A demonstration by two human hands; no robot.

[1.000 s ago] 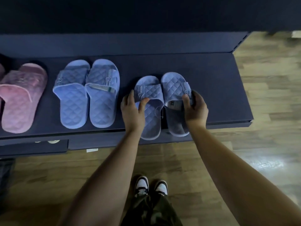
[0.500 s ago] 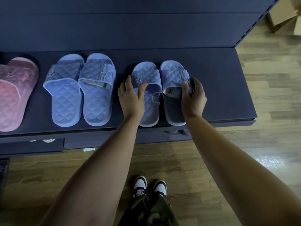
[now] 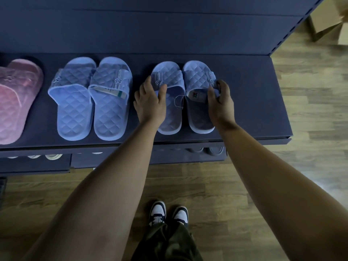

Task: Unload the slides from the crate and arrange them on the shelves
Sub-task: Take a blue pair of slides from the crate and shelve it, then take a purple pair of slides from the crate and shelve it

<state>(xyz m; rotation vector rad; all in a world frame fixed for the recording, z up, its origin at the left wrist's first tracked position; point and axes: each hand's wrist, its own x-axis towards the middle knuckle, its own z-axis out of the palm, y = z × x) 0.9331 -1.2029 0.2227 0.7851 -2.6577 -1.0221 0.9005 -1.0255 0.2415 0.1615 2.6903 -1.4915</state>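
A small pair of blue quilted slides (image 3: pixel 169 78) is lying flat near the right end of the dark shelf (image 3: pixel 254 110), toes pointing backward, side by side, the left hand (image 3: pixel 150 102) and right hand (image 3: pixel 220 102) each gripping a strap. A larger blue pair (image 3: pixel 111 110) is sitting just to its left, with a pink slide (image 3: pixel 17 102) lying beyond that.

The slides (image 3: pixel 170 115) bear tags (image 3: pixel 196 95) and logos (image 3: pixel 118 81), all illegible.

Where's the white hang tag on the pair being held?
Head view, right of centre: the hang tag lies on the footbed of the right-hand slide, just under its strap, beside the right hand.
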